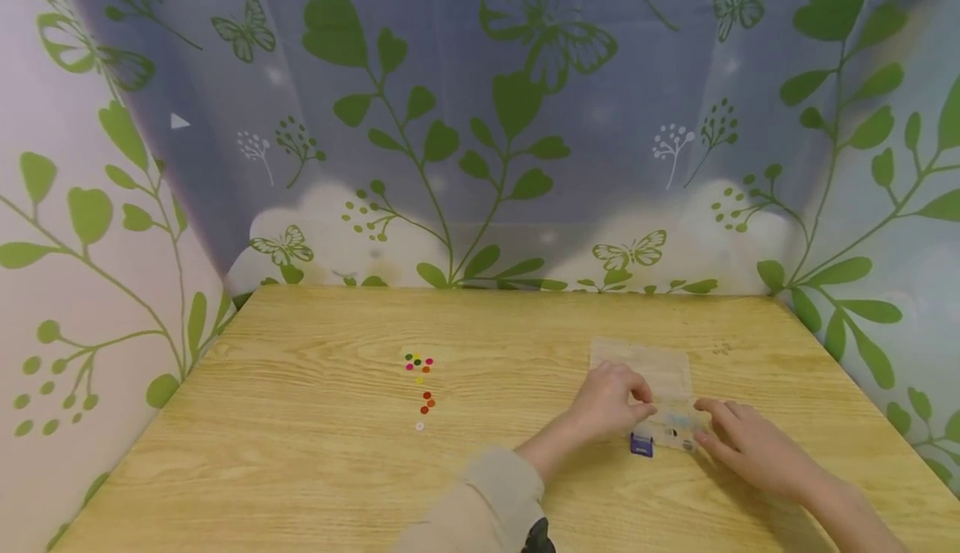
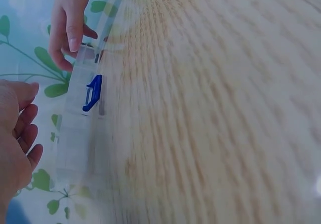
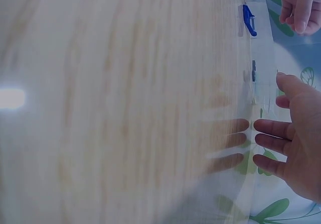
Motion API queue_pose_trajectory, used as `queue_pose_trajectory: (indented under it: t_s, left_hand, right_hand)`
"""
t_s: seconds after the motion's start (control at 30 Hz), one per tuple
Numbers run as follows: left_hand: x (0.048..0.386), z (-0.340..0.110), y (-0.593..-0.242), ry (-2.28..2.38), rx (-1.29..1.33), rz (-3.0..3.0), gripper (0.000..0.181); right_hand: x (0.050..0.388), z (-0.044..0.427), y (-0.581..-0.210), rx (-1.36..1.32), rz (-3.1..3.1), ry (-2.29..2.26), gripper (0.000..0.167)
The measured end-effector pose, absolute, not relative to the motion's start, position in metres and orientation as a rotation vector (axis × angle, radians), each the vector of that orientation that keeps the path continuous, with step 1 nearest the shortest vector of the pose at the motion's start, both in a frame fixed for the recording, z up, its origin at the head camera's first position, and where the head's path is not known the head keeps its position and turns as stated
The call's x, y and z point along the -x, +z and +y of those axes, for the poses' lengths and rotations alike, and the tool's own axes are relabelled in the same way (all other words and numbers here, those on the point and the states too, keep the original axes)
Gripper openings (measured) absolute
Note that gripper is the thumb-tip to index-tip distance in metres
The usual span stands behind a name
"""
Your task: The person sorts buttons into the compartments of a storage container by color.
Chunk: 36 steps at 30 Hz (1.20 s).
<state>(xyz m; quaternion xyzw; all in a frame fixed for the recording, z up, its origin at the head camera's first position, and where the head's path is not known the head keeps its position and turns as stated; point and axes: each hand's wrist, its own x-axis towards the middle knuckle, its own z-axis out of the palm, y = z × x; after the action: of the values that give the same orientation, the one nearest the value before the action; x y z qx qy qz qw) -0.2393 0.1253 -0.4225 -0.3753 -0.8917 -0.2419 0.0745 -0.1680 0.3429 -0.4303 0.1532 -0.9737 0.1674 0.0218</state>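
Head view: I'm holding my right hand [image 1: 753, 450], fingers apart, by a seemingly part-filled clear organizer box [image 1: 671, 399], coloured discs [image 1: 419, 380] lying outside; left hand [image 1: 609, 400], grip unclear.

Beige left sleeve [image 1: 487, 490]; small black piece [image 1: 537, 536]

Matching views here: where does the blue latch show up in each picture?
Head: blue latch right of centre, in the lower part.
Left wrist: latch left of centre, slightly above mid-height.
Right wrist: latch near the top, right of centre.
Shared landmark: the clear box, with the latch at its side in every view.
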Motion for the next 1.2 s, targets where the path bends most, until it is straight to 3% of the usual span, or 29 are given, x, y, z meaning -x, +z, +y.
queue_pose_trajectory:
  t_s: [1.2]
  left_hand:
    - [0.233, 0.145, -0.440, -0.457, 1.068, -2.754, 0.010]
  right_hand:
    - [0.169, 0.344, -0.430, -0.485, -3.037, 0.553, 0.042]
